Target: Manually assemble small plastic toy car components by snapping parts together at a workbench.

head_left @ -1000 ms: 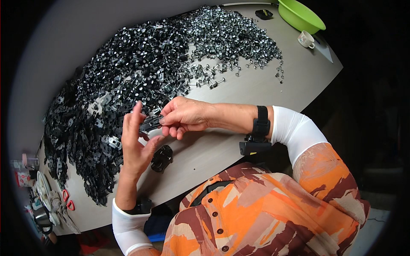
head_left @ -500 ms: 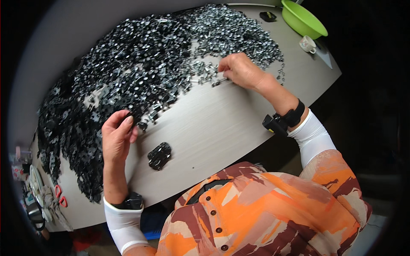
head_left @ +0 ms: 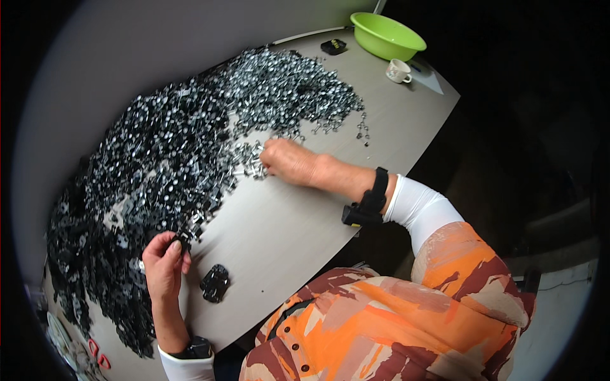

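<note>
Black part (head_left: 183, 241): small, dark, outline unclear; mostly covered by fingers. Sits at 8 o'clock from view centre, pinched between thumb and fingers of left hand (head_left: 163, 261), off the pile's near edge. Exact tilt can't be read.

Loose silver pins (head_left: 246, 166): short shiny metal rods, some with round flat heads; lying scattered at mixed angles on the tabletop, at 1 o'clock from the black part. Right hand (head_left: 289, 162) is right at their 3 o'clock edge; fingertips blurred, grasp on a pin not readable.

Pin heap (head_left: 286, 82): same silver kind, densely piled, heads pointing every way; near 12 o'clock from view centre, thinning toward its 4 o'clock edge.
</note>
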{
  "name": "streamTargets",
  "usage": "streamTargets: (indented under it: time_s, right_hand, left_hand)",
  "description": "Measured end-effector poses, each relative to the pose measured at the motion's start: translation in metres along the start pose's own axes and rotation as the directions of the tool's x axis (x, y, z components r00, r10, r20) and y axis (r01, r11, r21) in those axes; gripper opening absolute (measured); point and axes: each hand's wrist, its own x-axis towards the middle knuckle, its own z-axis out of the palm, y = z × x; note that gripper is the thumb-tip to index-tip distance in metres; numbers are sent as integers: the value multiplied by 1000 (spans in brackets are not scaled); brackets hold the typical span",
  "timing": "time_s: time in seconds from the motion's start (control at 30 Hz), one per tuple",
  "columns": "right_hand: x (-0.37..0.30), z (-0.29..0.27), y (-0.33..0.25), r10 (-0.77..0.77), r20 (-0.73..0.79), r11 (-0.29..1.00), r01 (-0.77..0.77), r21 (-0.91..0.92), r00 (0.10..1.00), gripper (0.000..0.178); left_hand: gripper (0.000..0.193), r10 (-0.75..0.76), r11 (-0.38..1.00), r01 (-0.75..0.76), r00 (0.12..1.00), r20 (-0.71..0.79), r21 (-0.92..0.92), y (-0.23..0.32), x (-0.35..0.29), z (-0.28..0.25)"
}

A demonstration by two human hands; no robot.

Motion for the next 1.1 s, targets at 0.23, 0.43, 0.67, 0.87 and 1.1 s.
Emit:
streamTargets:
  time_s: [0.23,0.43,0.67,0.87,1.1]
  right_hand:
    - [0,-2,-20,76,-178,972,-33,233,981,17]
    - [8,-1,-20,344,220,563,-388,730,913,20]
    - [2,-8,-30,180,49,812,-176,557,982,9]
    - [8,-4,-71,84,133,693,-154,704,988,12]
    - [12,10,-91,-154,53,861,108,496,987,42]
  left_hand:
    - [12,4,1000,-4,1000,16,-11,-2,-2,4]
    - [13,10,1000,-10,1000,-9,-12,-2,-1,4]
    - [13,15,1000,-15,1000,1,-15,-5,1,5]
    - [13,23,1000,-23,999,-35,-9,-5,-11,-1]
    - [23,-38,997,41,998,59,-62,-2,8,1]
